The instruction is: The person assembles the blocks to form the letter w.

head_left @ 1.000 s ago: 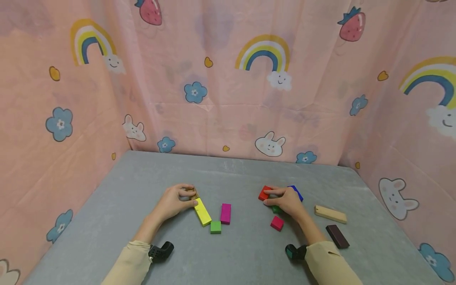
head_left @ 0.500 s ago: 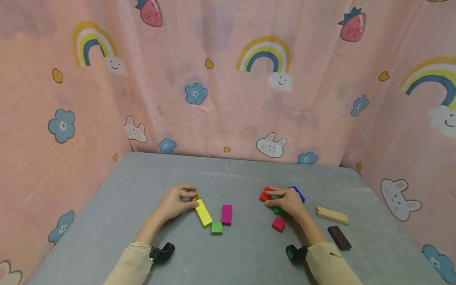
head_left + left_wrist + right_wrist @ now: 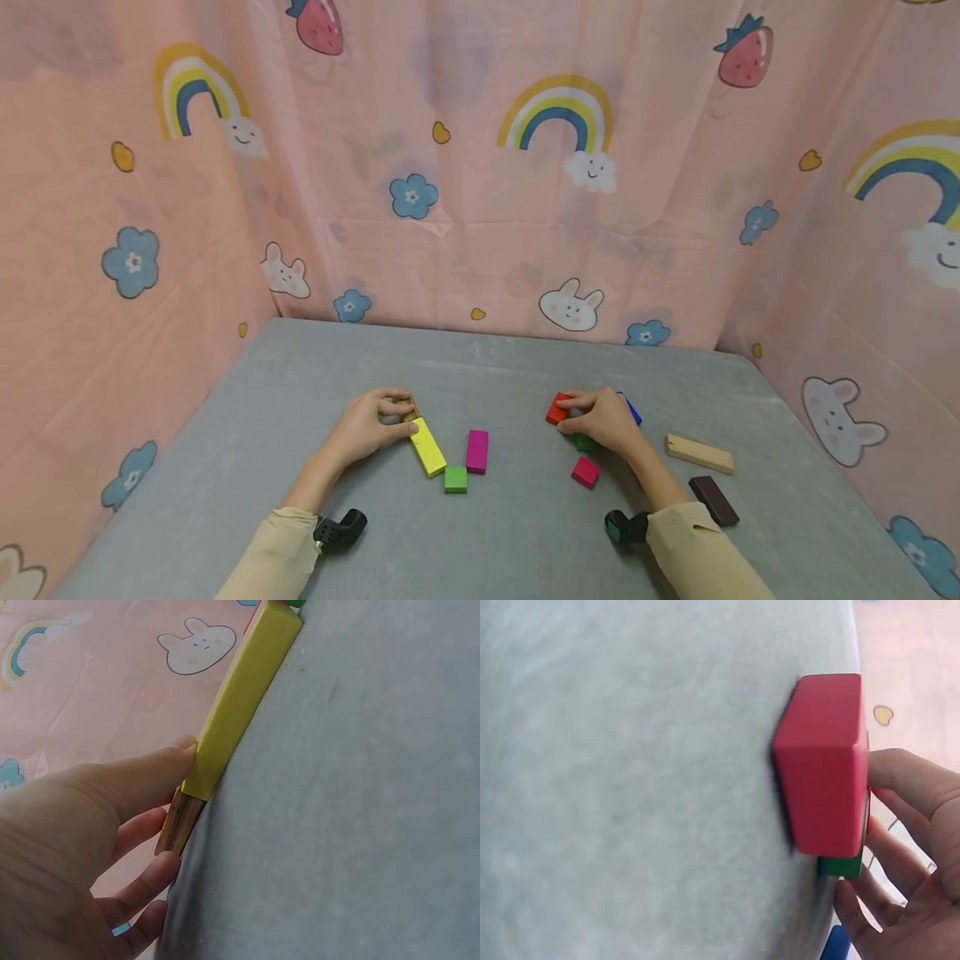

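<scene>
My left hand (image 3: 367, 425) is at the upper end of a yellow block (image 3: 427, 447). Its thumb touches the yellow block while the fingers curl about a short brown wooden block (image 3: 178, 821) set end to end with it. A light green block (image 3: 455, 480) lies at the yellow block's lower end. With thumb and index finger, my right hand (image 3: 609, 423) pinches a red block (image 3: 557, 409). Under that hand a dark green block (image 3: 583, 442) and a blue block (image 3: 630, 408) are partly hidden. A crimson block (image 3: 823, 765) lies nearer my wrist.
A magenta block (image 3: 477, 452) lies right of the yellow one. Farther right on the grey table (image 3: 510, 550) are a pale wooden block (image 3: 699, 453) and a dark brown block (image 3: 713, 501). A pink patterned curtain (image 3: 480, 258) encloses the table's back and sides.
The back of my right hand has risen slightly and covers a little more of the blue block. My left hand and the blocks stay nearly as they were.
</scene>
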A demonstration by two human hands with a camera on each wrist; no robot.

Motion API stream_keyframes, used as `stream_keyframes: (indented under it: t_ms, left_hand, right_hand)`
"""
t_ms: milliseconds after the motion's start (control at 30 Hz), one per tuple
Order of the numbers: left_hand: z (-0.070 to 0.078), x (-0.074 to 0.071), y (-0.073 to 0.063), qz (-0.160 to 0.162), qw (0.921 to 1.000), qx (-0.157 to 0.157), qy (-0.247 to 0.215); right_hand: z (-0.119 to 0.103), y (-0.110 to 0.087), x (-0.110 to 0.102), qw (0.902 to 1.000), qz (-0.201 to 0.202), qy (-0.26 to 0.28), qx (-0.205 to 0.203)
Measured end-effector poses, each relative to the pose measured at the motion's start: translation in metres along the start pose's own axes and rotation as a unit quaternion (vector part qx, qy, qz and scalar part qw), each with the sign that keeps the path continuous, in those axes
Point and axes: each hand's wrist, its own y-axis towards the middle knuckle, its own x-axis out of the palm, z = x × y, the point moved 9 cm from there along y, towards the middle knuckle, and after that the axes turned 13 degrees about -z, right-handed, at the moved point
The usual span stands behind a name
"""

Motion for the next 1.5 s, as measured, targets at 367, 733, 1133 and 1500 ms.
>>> stream_keyframes:
  t_ms: [367, 733, 1133, 1500]
  left_hand:
    - [-0.003, -0.001, 0.001, -0.004, 0.9999, -0.012, -0.003]
    - [-0.005, -0.001, 0.002, -0.001, 1.0000, -0.007, 0.000]
    - [-0.005, -0.001, 0.002, -0.001, 1.0000, -0.008, -0.004]
    - [-0.005, 0.000, 0.002, 0.002, 1.0000, -0.004, -0.004]
  right_hand:
    - [-0.040, 0.005, 0.022, 0.9975, -0.008, 0.063, -0.029]
    - [-0.073, 0.014, 0.051, 0.9832, -0.042, 0.150, -0.096]
    - [-0.073, 0.029, 0.075, 0.9763, -0.067, 0.195, -0.066]
    - [-0.067, 0.039, 0.085, 0.9722, -0.094, 0.211, -0.039]
